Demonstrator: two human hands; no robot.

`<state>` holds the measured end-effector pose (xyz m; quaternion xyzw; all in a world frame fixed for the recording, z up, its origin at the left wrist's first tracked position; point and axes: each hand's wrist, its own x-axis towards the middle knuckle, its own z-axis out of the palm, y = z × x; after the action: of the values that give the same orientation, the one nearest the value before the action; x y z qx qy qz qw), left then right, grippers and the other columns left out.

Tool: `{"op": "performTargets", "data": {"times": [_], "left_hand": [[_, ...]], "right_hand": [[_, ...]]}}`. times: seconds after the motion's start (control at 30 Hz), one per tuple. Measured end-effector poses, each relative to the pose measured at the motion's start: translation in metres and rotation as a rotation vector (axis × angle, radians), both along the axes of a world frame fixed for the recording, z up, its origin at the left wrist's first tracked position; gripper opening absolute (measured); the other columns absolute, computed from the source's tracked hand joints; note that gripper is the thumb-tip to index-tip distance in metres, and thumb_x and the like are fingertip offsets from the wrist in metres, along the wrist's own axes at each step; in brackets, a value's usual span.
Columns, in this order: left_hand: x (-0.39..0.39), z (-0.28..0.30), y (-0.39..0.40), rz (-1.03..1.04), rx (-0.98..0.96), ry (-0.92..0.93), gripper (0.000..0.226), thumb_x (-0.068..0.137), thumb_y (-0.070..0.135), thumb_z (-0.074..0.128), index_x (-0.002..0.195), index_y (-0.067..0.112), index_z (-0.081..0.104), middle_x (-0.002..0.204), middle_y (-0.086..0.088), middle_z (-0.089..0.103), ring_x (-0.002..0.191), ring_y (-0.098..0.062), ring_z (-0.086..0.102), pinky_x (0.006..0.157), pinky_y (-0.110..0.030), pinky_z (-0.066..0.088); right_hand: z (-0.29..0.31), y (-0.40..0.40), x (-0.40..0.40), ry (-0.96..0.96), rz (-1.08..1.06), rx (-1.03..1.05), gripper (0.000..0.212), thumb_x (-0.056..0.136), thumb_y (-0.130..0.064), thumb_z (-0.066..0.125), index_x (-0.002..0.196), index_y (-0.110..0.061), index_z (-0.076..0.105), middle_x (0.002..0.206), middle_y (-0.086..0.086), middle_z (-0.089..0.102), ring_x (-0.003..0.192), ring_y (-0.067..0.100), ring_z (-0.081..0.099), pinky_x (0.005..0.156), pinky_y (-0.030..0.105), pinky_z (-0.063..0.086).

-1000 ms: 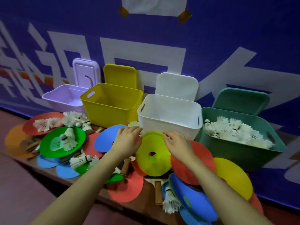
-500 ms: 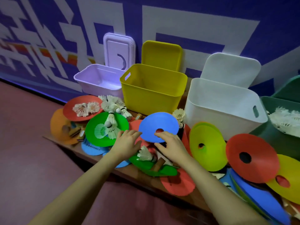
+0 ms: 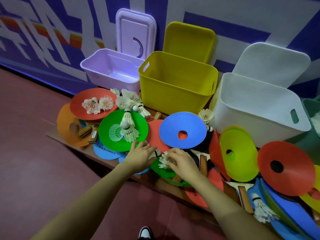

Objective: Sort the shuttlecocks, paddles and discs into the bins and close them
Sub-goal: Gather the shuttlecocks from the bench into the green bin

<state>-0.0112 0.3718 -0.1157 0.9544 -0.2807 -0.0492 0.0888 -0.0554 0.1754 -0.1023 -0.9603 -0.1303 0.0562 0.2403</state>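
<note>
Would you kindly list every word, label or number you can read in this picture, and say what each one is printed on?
"SONICE": on the blue disc at the table's front edge, below the green disc; faint characters before it are too blurred to read.
Small labels on the wooden paddle handles: too small to read.
Large white shapes on the purple wall banner: cropped, not readable as words.
The bins and lids show no print.

My left hand [image 3: 141, 155] flat on pile, fingers straight. My right hand [image 3: 181, 161] curled round white shuttlecock [image 3: 163, 161] on green disc [image 3: 160, 169]. Blue disc [image 3: 182, 129] just beyond. Purple bin [image 3: 110, 70], yellow bin [image 3: 174, 87], white bin [image 3: 256, 108] open on surface, lids leaning behind.
</note>
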Motion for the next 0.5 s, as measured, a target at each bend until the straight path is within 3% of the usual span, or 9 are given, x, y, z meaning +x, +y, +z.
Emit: {"op": "performTargets", "data": {"times": [0.07,0.17,0.23,0.3,0.4,0.5], "left_hand": [[-0.002,-0.007,-0.003,0.004,0.007,-0.036,0.047,0.078,0.047,0.046,0.104,0.015,0.07,0.082,-0.005,0.07,0.089,-0.03,0.066,0.082,-0.051,0.045],[0.0,-0.009,-0.008,0.024,-0.023,0.016,0.035,0.081,0.036,0.063,0.109,0.017,0.068,0.086,-0.005,0.069,0.087,-0.03,0.064,0.084,-0.048,0.043],[0.001,-0.014,-0.008,0.019,-0.052,-0.016,0.038,0.065,0.027,0.08,0.102,0.019,0.071,0.077,-0.002,0.068,0.074,-0.029,0.065,0.077,-0.047,0.044],[-0.001,-0.018,-0.007,0.03,-0.078,-0.069,0.034,0.056,0.028,0.076,0.09,0.024,0.073,0.067,0.005,0.064,0.06,-0.022,0.063,0.069,-0.039,0.043],[-0.007,-0.017,-0.006,0.046,-0.185,-0.136,0.033,0.06,0.025,0.073,0.092,0.023,0.073,0.07,0.003,0.063,0.062,-0.023,0.063,0.059,-0.04,0.046],[-0.01,-0.013,-0.007,0.085,-0.291,-0.248,0.03,0.07,0.03,0.065,0.099,0.023,0.07,0.076,0.004,0.063,0.072,-0.017,0.057,0.068,-0.035,0.036]], "right_hand": [[0.0,-0.002,-0.002,0.016,-0.018,0.027,0.012,0.087,-0.024,0.063,0.093,-0.014,0.059,0.125,-0.005,0.052,0.11,0.017,0.05,0.093,0.029,0.036],[0.003,-0.007,-0.007,0.035,-0.064,0.101,0.011,0.087,-0.021,0.064,0.088,-0.011,0.059,0.131,-0.004,0.051,0.117,0.017,0.05,0.092,0.027,0.035],[0.003,-0.009,-0.01,0.027,-0.079,0.161,0.011,0.086,-0.018,0.065,0.086,-0.009,0.06,0.13,-0.002,0.052,0.123,0.016,0.047,0.097,0.028,0.035],[0.006,-0.009,-0.013,0.01,-0.093,0.222,0.01,0.086,-0.016,0.065,0.085,-0.007,0.061,0.129,-0.001,0.053,0.126,0.013,0.044,0.098,0.023,0.033],[0.011,-0.008,-0.016,-0.017,-0.103,0.262,0.01,0.087,-0.012,0.064,0.085,-0.003,0.061,0.125,0.002,0.055,0.125,0.006,0.042,0.093,0.01,0.029],[0.014,-0.009,-0.019,-0.018,-0.115,0.308,0.009,0.088,-0.011,0.062,0.087,-0.003,0.06,0.128,0.005,0.053,0.127,0.009,0.041,0.1,0.025,0.039]]}}
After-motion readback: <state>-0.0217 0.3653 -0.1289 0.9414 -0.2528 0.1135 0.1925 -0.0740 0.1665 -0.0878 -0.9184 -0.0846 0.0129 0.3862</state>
